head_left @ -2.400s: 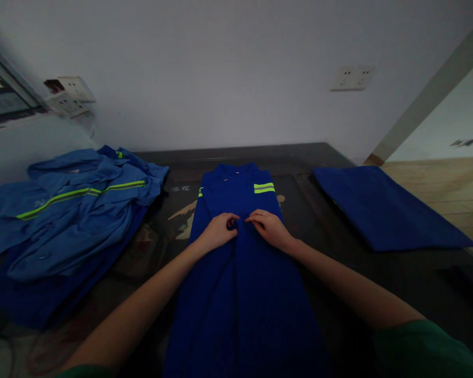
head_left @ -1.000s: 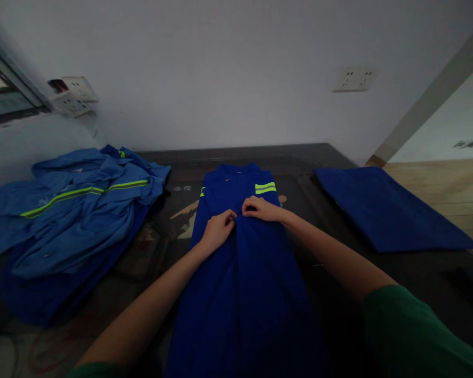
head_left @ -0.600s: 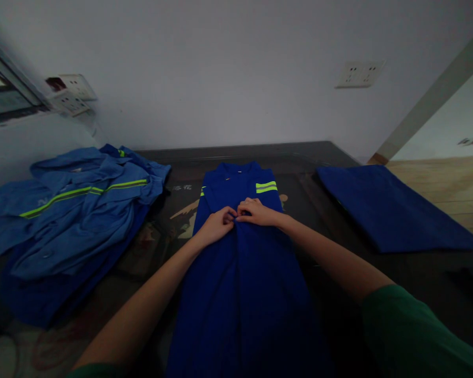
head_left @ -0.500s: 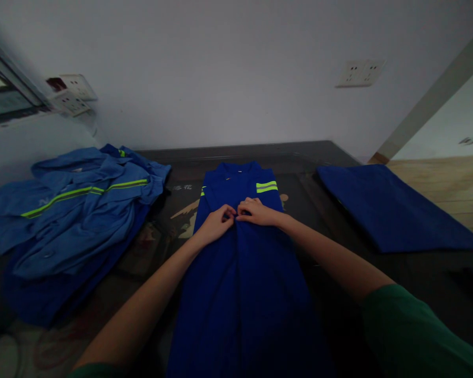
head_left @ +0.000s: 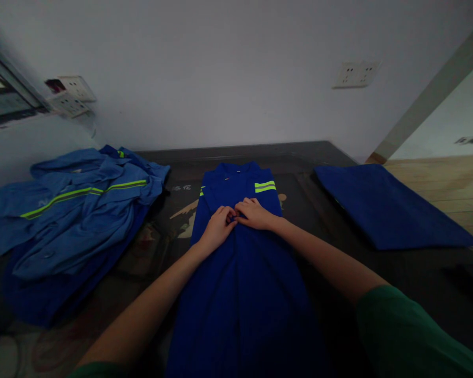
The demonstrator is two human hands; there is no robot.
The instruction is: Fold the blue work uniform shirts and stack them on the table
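A dark blue work jacket (head_left: 236, 294) lies lengthwise on the dark table, its collar toward the wall and a yellow-green reflective stripe on its upper right. My left hand (head_left: 219, 226) pinches the cloth along the centre front line, fingers closed. Right beside it, my right hand (head_left: 254, 214) is also closed on the cloth at the same line, the fingertips of both hands nearly touching. Whatever small part of the jacket lies between the fingertips is hidden.
A heap of lighter blue work clothes (head_left: 86, 205) with reflective stripes lies on the left. On the right rests a folded dark blue garment (head_left: 390, 207). The black table (head_left: 299, 152) stands against a white wall (head_left: 220, 73) with sockets (head_left: 356, 74).
Both hands stay at the same place on the jacket's front, fingers drawn slightly closer together. The view has shifted a little.
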